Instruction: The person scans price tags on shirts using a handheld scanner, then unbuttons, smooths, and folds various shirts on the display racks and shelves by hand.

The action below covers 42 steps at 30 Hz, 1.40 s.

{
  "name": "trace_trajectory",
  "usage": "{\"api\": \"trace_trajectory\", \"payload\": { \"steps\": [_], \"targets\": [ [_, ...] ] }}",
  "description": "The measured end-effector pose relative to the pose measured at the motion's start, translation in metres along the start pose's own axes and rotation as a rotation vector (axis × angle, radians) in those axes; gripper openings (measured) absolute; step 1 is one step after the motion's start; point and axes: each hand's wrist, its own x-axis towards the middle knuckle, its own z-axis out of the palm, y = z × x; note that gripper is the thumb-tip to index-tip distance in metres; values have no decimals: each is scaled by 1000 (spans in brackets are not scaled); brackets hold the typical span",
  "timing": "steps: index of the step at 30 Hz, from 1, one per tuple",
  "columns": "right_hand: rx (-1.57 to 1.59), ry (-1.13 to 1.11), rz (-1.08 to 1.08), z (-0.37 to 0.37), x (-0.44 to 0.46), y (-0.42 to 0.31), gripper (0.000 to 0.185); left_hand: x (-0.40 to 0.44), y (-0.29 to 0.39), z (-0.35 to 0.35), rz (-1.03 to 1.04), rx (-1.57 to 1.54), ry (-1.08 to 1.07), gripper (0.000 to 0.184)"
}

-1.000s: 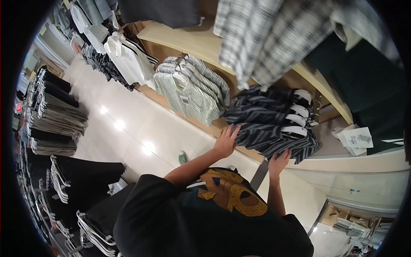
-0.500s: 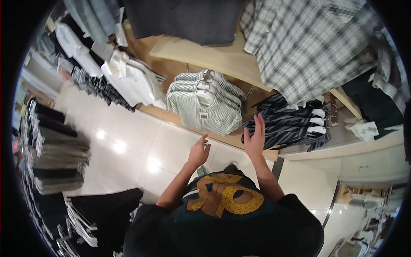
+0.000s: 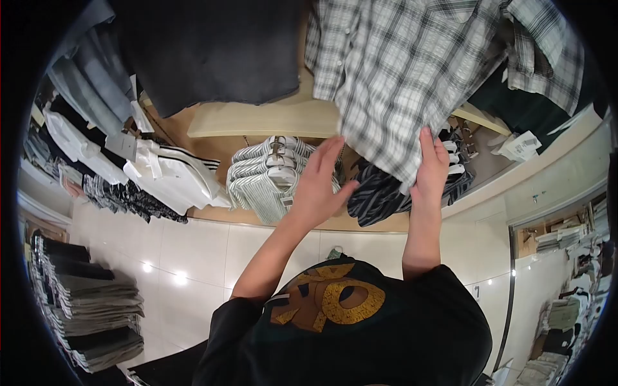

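A grey-and-white plaid shirt (image 3: pixel 399 77) hangs at the upper right, its lower hem dangling in front of me. My right hand (image 3: pixel 430 167) has the hem's lower right corner between thumb and fingers. Beside the hem's left side, my left hand (image 3: pixel 318 186) is open, thumb apart from the fingers, its fingertips close to the cloth; I cannot tell if they touch it. Below the plaid shirt, dark striped garments (image 3: pixel 373 196) hang on white hangers, partly covered. Striped knit tops (image 3: pixel 254 186) hang behind my left hand.
A pale wooden shelf (image 3: pixel 251 119) runs behind the hanging clothes. White tops (image 3: pixel 174 183) and a dark grey garment (image 3: pixel 212 51) hang to the left. Stacked folded-looking trousers (image 3: pixel 103 296) stand at the lower left, and a glossy tiled floor (image 3: pixel 199 251) lies below.
Both hands have risen toward the plaid shirt. My right hand, empty before, now holds its hem, and my left has come up beside it. The view has shifted, with the clothes turned and moved leftward.
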Motion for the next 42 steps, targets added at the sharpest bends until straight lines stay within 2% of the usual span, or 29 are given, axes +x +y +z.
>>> {"api": "trace_trajectory", "payload": {
  "steps": [2,3,5,9,11,12,14,15,17,18,19,20,21,23,25,26,27,29,30,32,33,35,36,37,38,39,40,41,42],
  "targets": [
    [100,-51,86,-10,-13,-15,31,12,12,3,369,148,49,84],
    [136,-100,117,-16,-16,-21,30,16,11,9,375,139,40,84],
    [148,-98,163,-20,-20,-33,31,26,5,24,606,247,99,96],
    [182,-107,276,-21,-26,-52,32,52,17,32,697,329,102,98],
    [180,-114,291,-22,-26,-56,31,59,26,35,767,272,86,82],
    [160,-79,282,-22,-27,-57,32,63,24,35,766,272,90,82],
    [141,-52,281,-25,-26,-55,32,67,16,33,878,328,77,55],
    [118,-28,211,-30,-23,-52,30,64,21,30,873,337,80,55],
    [102,-15,143,-41,-19,-37,29,56,37,22,472,-127,84,29],
    [-63,104,-102,-48,-20,-25,32,61,53,12,470,-114,92,29],
    [-222,216,-349,-51,-21,-20,37,68,75,-2,398,-135,23,21],
    [-259,57,-700,-42,-30,-14,58,75,93,-14,326,-153,-39,14],
    [-466,-4,-898,-25,-39,-25,83,85,104,-18,325,-133,-20,14],
    [-550,-156,-982,0,-51,-33,102,108,124,-17,640,133,-15,15],
    [-779,-173,-898,11,-43,-36,101,115,149,-21,659,120,-85,23],
    [-546,-201,-748,2,-19,-15,117,117,157,-19,679,96,-156,31],
    [-388,-162,-822,12,-11,-26,90,116,159,-14,683,105,-151,31],
    [-454,-265,-759,-16,23,-27,53,106,164,-8,638,172,-251,39],
    [-442,-268,-767,-18,28,-32,53,102,168,-9,634,209,-273,32],
    [-581,-125,-835,-20,35,-45,28,101,160,-8,594,185,-222,29],
    [-569,-132,-842,-27,39,-47,28,102,153,-8,547,149,-174,25],
    [-857,-243,-776,-48,42,-48,32,103,136,-8,525,91,-121,19],
    [-857,-267,-857,-49,44,-46,36,103,131,-10,375,229,-111,16],
    [-851,-268,-857,-46,45,-43,36,103,129,-10,222,363,-104,23],
    [-857,-254,-994,-39,44,-37,34,105,131,-5,223,368,-107,23],
    [-862,-236,-1134,-29,41,-34,32,108,139,1,303,360,119,38],
    [-860,-226,-1136,-19,41,-31,32,111,145,4,384,345,345,55],
    [-838,-360,-1217,-9,39,-27,38,117,148,6,393,343,339,55],
    [-815,-494,-1290,0,36,-22,44,124,149,7,384,327,312,66]
  ]
}}
